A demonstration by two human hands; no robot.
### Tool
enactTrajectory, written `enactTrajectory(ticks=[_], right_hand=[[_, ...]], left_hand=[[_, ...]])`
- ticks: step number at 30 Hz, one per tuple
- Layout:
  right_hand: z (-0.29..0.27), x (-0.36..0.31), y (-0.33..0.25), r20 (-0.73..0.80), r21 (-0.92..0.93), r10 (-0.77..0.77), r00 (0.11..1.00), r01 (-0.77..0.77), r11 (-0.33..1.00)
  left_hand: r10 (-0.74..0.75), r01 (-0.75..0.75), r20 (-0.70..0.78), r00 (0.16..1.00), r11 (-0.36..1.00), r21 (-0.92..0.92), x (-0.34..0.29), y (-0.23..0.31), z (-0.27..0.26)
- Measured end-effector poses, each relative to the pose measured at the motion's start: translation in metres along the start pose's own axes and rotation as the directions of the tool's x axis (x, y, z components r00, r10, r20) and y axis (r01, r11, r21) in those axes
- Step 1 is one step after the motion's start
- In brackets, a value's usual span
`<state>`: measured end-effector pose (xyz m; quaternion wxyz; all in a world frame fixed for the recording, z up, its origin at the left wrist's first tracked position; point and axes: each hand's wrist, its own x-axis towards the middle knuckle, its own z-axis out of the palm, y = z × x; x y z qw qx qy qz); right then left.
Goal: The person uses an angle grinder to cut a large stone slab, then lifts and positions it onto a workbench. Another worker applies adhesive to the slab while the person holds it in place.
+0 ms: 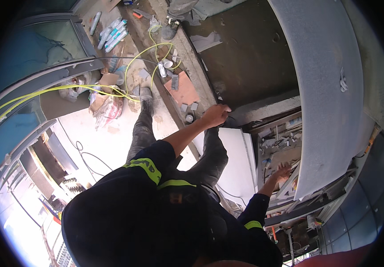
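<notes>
My left hand (215,115) is closed just above my left-bent knee, at the edge of the concrete ledge; a small dark bit shows by its fingertips, and what it holds, if anything, I cannot make out. A large curved grey panel (321,89) stands on the right side. Close to its lower left edge is my right hand (283,172), its fingers apart, over a recess of scattered debris (281,142). I cannot see anything held in it. A white board (236,160) leans between my two hands.
A yellow-green hose (129,71) loops across the ledge and floor. Several sealant tubes (114,34) lie at the far left. A reddish-brown tile (183,89), a white cup (168,64) and plastic bags (107,107) are near my feet. Muddy water (250,53) fills a pit beyond.
</notes>
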<state>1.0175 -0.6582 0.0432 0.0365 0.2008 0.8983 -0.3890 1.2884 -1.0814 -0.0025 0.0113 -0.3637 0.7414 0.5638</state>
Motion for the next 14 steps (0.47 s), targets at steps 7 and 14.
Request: enactTrajectory(ticks=[7,14], right_hand=[[0.287,-0.297,0.025,0.68,-0.294,0.279,0.678,-0.096,0.951],[0.596,-0.47,0.11,0.879,-0.475,0.403,0.254,0.408,0.779]], left_hand=[[-0.439,0.349,0.335,0.834,0.889,0.298,-0.158,-0.266,-0.148],[-0.612,0.618,-0.085,0.787,0.78,0.099,-0.173,-0.407,-0.217]])
